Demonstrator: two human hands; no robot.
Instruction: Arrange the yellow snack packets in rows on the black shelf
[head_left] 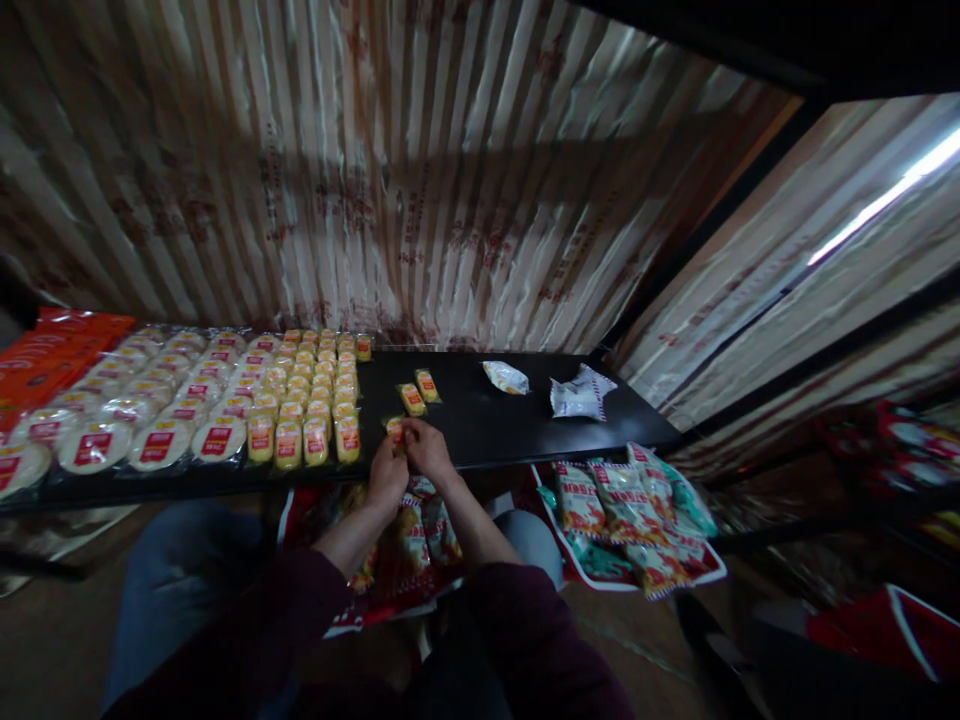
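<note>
Both hands meet at the front edge of the black shelf [465,430]. Between the fingers of my left hand [389,472] and my right hand [427,447] is a small yellow wrapped snack cake [395,428] with a red label, partly covered by the fingers. Just beyond lie two more wrapped snack cakes [412,399], side by side and slightly tilted. To the left, rows of the same small yellow packs [316,440] stand close together. Beside those are rows of round, pale wrapped cakes [155,443] with red labels.
On the shelf's right lie a white-and-yellow packet [505,377] and a crumpled silvery packet [581,394]. Orange packaging [67,350] covers the far left end. Below are a basket of snack bags [622,510] at right and another red container [300,510] under my arms. A plastic-like curtain hangs behind.
</note>
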